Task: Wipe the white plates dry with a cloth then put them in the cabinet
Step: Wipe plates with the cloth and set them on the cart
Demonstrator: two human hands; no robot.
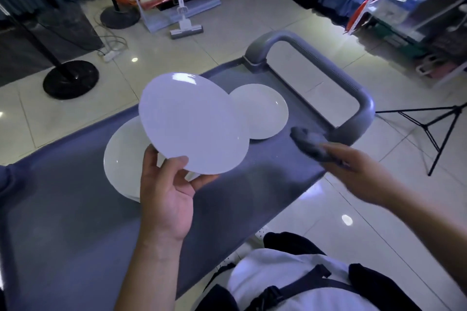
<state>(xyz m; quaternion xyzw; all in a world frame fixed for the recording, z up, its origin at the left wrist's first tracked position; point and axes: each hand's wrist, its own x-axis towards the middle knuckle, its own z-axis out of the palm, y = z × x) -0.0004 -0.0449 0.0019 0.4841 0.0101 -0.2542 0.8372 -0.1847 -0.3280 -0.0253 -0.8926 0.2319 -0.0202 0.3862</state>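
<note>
Over the middle of the grey cart top (265,184) we have one white plate (192,126) lifted and tilted, our left hand (166,197) pinching its near rim, thumb on top and fingers beneath. Off to the plate's right, near the cart's right edge by the handle (328,65), our right hand (353,169) grips the dark cloth (307,144), blurred but plainly bunched in the fingers. Cloth and plate sit apart, so the wipe looks set to travel leftward. Two more plates (262,111) rest flat on the cart behind and beneath.

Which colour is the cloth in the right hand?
Dark grey cloth, gripped by the right hand; head view.
</note>
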